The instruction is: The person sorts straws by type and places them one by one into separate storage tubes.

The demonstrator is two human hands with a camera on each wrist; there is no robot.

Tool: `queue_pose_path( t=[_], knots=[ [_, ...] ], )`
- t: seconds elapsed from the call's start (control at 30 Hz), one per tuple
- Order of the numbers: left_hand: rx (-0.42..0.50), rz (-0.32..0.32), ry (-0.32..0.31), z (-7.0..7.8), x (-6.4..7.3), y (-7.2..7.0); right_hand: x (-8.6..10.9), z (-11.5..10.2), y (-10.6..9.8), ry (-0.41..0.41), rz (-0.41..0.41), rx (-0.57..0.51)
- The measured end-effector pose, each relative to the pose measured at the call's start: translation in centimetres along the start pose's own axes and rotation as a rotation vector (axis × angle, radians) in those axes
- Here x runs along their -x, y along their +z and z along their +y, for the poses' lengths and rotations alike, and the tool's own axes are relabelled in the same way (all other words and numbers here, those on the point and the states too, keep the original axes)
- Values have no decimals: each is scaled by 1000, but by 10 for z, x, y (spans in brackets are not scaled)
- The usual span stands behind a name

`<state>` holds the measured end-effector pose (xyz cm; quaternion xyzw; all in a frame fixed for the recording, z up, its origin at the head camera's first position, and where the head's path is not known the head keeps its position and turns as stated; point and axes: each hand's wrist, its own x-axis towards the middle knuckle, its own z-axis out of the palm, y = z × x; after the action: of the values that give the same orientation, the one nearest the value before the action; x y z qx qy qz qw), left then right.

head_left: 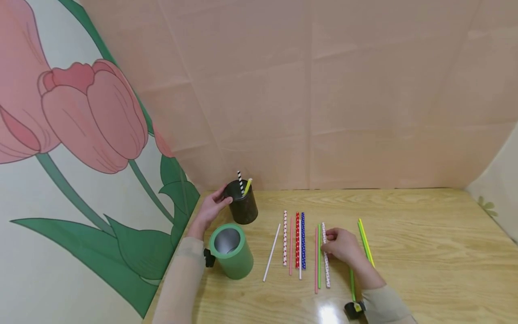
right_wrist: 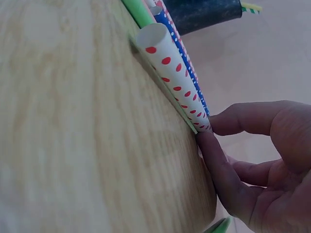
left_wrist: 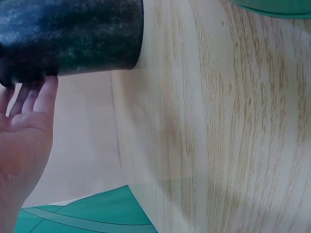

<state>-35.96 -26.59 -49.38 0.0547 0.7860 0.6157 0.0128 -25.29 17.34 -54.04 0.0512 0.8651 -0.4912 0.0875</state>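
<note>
A decorated indoor room, its exact kind unclear, is indicated by a wood-grain table (head_left: 437,252) set against a creased pinkish-beige backdrop (head_left: 364,90) and flanked by a tulip mural (head_left: 95,108) and a pale wall (head_left: 502,180).

White straw (right_wrist: 178,80) with red dots

Left sleeve (head_left: 178,283): pale beige, worn long, seen left of the black cup (head_left: 244,210).
Left wrist device (head_left: 209,258): black, small.
Right sleeve (head_left: 384,304): pale beige, seen right of the cup.
Right wrist device (head_left: 352,310): black, marked with yellow.
</note>
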Motion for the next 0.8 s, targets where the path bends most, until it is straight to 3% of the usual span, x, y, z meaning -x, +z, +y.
queue_pose_path(
  t=[0.47,0.8],
  knots=[
    [8,-15,-8,1,-1,0,-2,-1,-4,29,8,39],
    [-3,-4,-8,1,0,-1,-8,3,-7,64,-8,0]
  ],
)
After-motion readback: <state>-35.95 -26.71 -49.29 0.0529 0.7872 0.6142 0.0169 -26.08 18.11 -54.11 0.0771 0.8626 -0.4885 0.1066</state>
